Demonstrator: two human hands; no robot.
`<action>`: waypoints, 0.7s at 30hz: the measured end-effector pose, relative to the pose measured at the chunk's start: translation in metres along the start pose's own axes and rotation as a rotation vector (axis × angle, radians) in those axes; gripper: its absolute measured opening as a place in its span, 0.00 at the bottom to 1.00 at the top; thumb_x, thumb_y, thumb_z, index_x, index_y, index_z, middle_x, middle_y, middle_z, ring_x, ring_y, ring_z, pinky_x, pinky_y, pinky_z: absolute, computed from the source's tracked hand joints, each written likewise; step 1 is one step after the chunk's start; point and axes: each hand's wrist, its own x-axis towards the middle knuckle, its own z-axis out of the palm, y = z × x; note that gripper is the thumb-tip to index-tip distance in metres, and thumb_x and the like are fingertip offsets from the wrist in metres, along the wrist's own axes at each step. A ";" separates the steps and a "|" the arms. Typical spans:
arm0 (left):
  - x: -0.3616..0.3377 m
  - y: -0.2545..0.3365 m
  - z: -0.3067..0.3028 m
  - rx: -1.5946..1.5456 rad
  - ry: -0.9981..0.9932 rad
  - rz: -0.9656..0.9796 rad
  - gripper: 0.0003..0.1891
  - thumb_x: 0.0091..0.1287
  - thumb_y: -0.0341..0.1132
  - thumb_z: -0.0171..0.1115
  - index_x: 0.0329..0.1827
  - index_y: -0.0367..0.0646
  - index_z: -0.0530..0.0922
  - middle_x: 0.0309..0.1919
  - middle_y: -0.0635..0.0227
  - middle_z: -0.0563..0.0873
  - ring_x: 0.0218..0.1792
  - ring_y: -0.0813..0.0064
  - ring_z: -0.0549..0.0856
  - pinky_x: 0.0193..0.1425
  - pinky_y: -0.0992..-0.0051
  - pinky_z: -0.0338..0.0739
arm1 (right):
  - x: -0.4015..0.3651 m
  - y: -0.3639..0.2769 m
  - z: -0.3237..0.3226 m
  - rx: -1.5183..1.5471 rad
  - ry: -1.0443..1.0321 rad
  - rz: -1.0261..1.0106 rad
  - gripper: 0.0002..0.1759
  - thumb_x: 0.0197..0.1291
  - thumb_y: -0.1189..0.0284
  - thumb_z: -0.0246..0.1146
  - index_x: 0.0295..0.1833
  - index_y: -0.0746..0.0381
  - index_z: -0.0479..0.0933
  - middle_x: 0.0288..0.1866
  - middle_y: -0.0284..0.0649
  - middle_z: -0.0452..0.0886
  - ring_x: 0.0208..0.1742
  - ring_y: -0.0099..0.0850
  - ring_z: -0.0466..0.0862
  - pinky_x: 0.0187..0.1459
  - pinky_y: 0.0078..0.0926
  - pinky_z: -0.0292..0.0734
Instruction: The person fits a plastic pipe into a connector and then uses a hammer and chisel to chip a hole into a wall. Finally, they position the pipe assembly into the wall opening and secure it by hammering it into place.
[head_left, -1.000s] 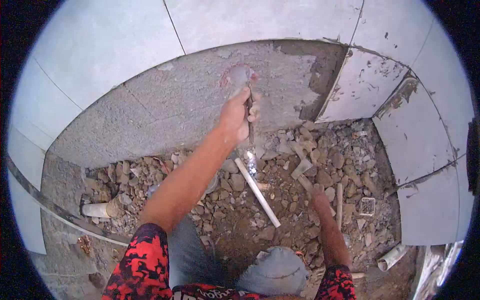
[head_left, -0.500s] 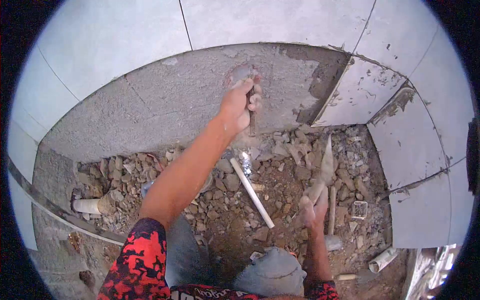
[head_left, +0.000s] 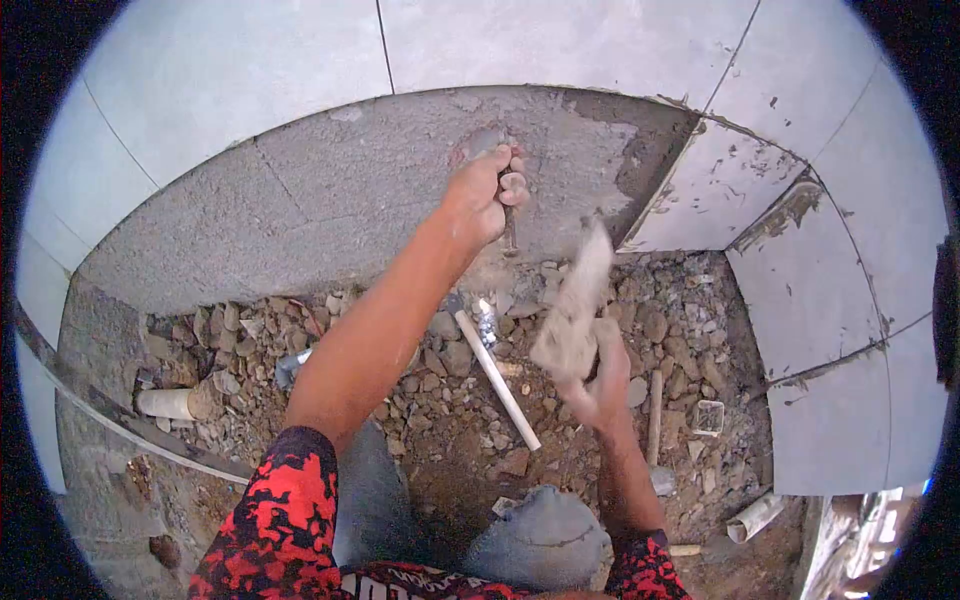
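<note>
Against the rough grey wall (head_left: pixel 330 200), my left hand (head_left: pixel 487 195) is closed round a dark, narrow rod-like tool (head_left: pixel 510 232), which points downward. Just above the fist is a pale round patch with reddish edges (head_left: pixel 480 143). My right hand (head_left: pixel 603 385), lower and to the right, grips a long pale stone-like piece (head_left: pixel 578 310) that is blurred by motion. Its tip points up toward the bottom of the wall. The two hands are apart.
Rubble (head_left: pixel 440 380) covers the ground, with a thin white pipe (head_left: pixel 498 380) lying on it. Wider pipe ends stick out at left (head_left: pixel 165 403) and right (head_left: pixel 757 518). A wooden handle (head_left: pixel 655 415) and a small square box (head_left: pixel 708 418) lie right. Tiles (head_left: pixel 820 270) line the walls.
My right hand has moved up and to the left with the pale piece, nearer the wall. My left hand has stayed at almost the same spot on the wall.
</note>
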 end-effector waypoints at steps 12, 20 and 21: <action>-0.005 -0.002 0.014 -0.003 0.059 0.040 0.03 0.65 0.31 0.43 0.34 0.43 0.65 0.22 0.71 0.68 0.17 0.83 0.64 0.15 0.83 0.57 | 0.016 -0.014 0.017 -0.034 0.035 -0.490 0.12 0.36 0.74 0.66 0.31 0.60 0.73 0.28 0.41 0.77 0.31 0.38 0.78 0.33 0.31 0.73; 0.013 -0.001 0.001 -0.118 0.015 0.011 0.03 0.65 0.31 0.44 0.33 0.44 0.65 0.22 0.71 0.67 0.16 0.82 0.63 0.15 0.82 0.57 | 0.035 0.007 0.027 -0.285 0.028 -0.128 0.18 0.37 0.74 0.62 0.38 0.62 0.70 0.28 0.46 0.75 0.32 0.47 0.76 0.34 0.38 0.71; 0.010 -0.003 -0.001 -0.135 0.024 -0.024 0.03 0.65 0.31 0.44 0.33 0.44 0.65 0.22 0.71 0.67 0.17 0.82 0.63 0.15 0.82 0.58 | 0.019 0.003 0.026 -0.240 0.062 -0.226 0.18 0.36 0.72 0.63 0.38 0.63 0.70 0.28 0.46 0.75 0.32 0.46 0.76 0.34 0.38 0.72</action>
